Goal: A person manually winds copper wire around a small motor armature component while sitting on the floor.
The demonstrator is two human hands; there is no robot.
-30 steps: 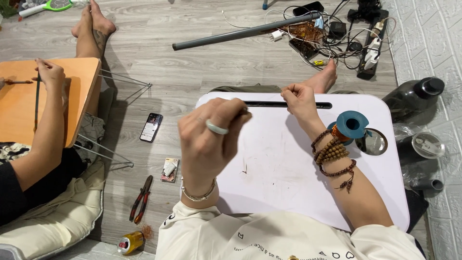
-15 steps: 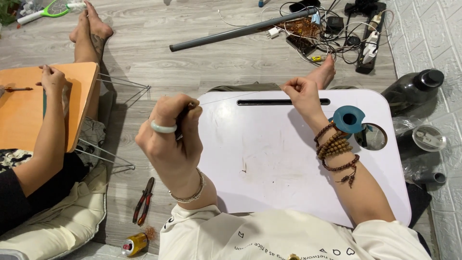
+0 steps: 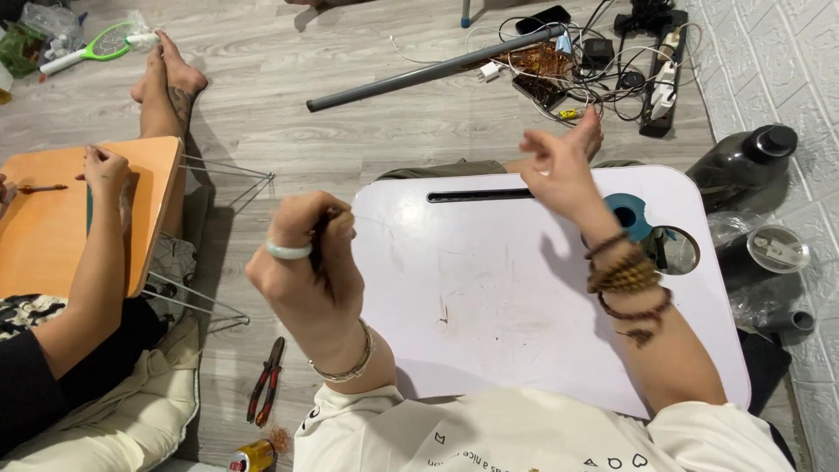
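1. Two hands are up over the white lap bench (image 3: 542, 297), and between them runs a thin wire (image 3: 411, 229), so fine that it can barely be traced against the white top.
2. The left hand (image 3: 306, 271), with a pale ring on one finger, curls its grip tight around a small dark tool (image 3: 320, 249); most of that tool is buried in the fist, so its kind is hard to tell.
3. The right hand (image 3: 555, 170) hovers above the bench's far edge, thumb and fingertips pressed together in a pinch; whether the wire's end sits in that pinch cannot be made out.
4. Brown bead bracelets (image 3: 625, 280) cover the right wrist and partly hide a blue roll (image 3: 631, 214) beside the bench's round cup hole.
5. On the floor to the left lie red-handled pliers (image 3: 266, 380); another person's arm (image 3: 87, 262) rests on an orange board (image 3: 52, 227).
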